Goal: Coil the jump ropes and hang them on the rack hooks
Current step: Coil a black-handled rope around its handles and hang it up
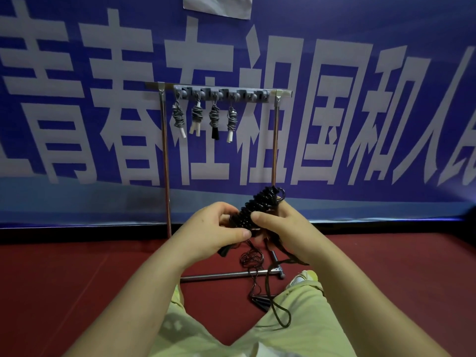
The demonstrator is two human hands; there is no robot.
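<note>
One camera on the person's head looks forward and down, close over both arms, toward the rack point(164, 155) and banner point(360, 112).

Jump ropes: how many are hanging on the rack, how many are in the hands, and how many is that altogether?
Hanging on the rack: 4 coiled jump ropes
Held in both hands: 1 black jump rope
Total: 5

Black coiled jump rope point(260, 206) was wound tight. Hung rope bundles point(178, 117) were grey with white handles, one black-handled. Silver metal rack point(166, 161). Blue banner point(334, 150) bore white characters. Dark red floor point(77, 274). Pale yellow-green trousers point(296, 328).
</note>
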